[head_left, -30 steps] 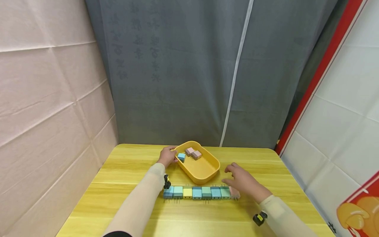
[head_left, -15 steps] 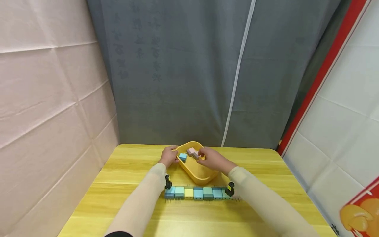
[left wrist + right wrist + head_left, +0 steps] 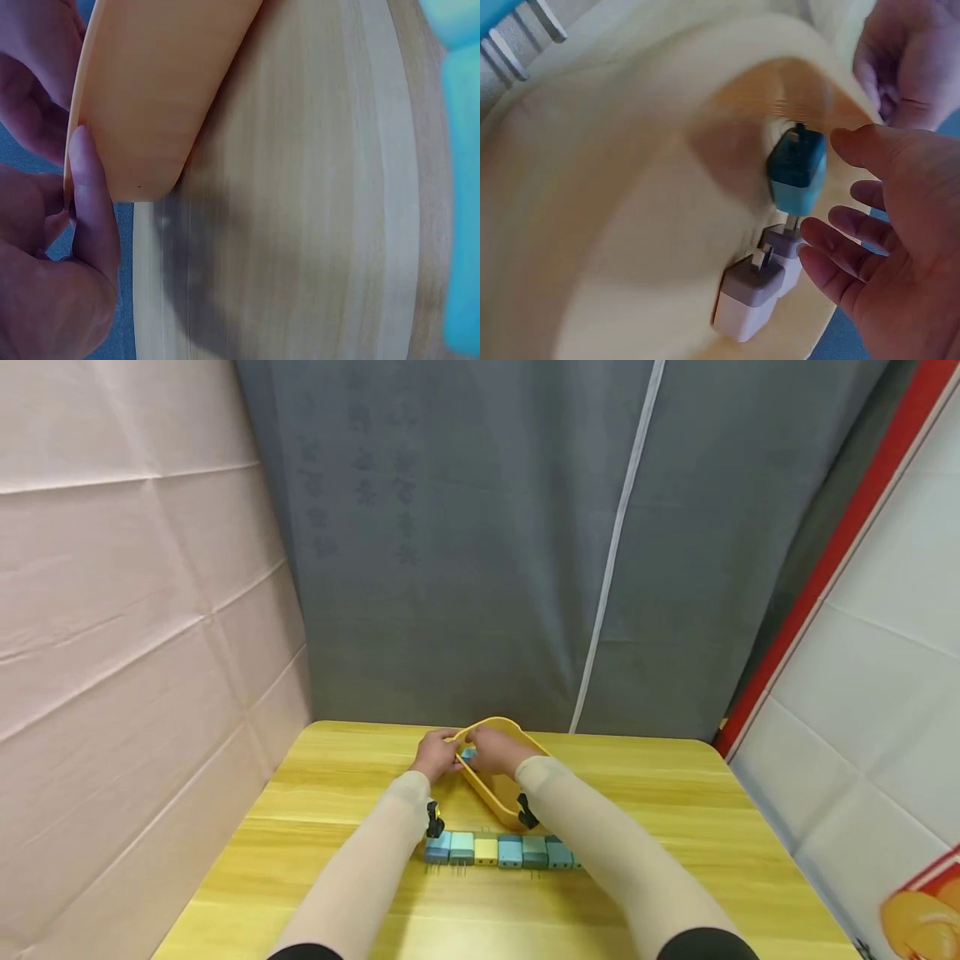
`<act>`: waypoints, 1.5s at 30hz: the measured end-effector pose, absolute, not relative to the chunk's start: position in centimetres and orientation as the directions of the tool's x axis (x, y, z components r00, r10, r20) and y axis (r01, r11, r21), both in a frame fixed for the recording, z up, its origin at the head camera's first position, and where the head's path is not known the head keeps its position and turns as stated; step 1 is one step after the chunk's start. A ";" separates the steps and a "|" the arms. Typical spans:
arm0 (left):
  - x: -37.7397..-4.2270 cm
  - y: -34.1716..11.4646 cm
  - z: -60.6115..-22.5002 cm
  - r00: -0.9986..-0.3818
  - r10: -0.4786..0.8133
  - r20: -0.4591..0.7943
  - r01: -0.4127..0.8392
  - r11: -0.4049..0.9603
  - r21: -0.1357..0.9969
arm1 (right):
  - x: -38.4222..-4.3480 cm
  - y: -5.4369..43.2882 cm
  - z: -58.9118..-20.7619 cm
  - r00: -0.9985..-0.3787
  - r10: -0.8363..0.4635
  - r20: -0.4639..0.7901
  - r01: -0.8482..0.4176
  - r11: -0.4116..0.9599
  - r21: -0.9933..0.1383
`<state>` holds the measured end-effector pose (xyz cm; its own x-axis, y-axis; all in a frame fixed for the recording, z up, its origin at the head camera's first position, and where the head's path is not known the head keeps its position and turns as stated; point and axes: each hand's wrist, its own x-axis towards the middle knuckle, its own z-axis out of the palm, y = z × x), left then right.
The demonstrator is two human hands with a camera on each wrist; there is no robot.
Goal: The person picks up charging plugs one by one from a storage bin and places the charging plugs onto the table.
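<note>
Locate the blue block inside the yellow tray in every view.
Head: blue block just below centre, partly hidden by the right hand.
Left wrist: not visible; the yellow tray's outer wall shows.
Right wrist: blue block right of centre.
Shared landmark: left hand gripping the rim.

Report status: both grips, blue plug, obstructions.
Left grip pinching rim of yellow tray. Right grip empty, beside blue plug. Blue plug inside tray. Two pink plugs close by, may crowd it.

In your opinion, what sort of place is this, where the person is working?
Probably a small screened-off work booth, though the wider room is not shown. A gray curtain hangs behind the wood-patterned table, and a pale creased sheet hangs on the left.
</note>
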<state>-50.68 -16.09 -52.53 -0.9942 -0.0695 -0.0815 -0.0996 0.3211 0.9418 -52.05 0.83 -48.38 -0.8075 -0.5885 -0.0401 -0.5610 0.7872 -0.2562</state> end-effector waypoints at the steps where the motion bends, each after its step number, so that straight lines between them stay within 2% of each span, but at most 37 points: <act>1: -50.7 -15.9 -52.5 -0.994 -0.068 -0.082 -0.100 0.317 0.943 | -52.1 0.8 -48.5 -0.806 -0.590 -0.047 -0.562 0.789 -0.249; 9: -50.5 -14.9 -52.3 -0.991 -0.059 -0.117 -0.129 0.285 0.950 | -52.1 1.4 -49.8 -0.823 -0.556 -0.114 -0.510 0.813 -0.281; 21: -50.2 -14.7 -52.1 -0.993 -0.065 -0.099 -0.114 0.301 0.947 | -52.3 1.6 -50.3 -0.810 -0.578 -0.103 -0.525 0.791 -0.314; 29: -50.5 -14.8 -52.6 -0.993 -0.063 -0.103 -0.117 0.300 0.947 | -51.2 2.1 -50.0 -0.826 -0.558 -0.082 -0.519 0.809 -0.276; 36: -50.5 -14.9 -52.6 -0.994 -0.066 -0.092 -0.108 0.307 0.946 | -50.8 2.8 -49.9 -0.803 -0.593 -0.055 -0.564 0.787 -0.252; 45: -50.6 -14.7 -52.6 -0.992 -0.064 -0.108 -0.122 0.294 0.948 | -50.4 3.9 -50.4 -0.790 -0.611 -0.041 -0.576 0.764 -0.291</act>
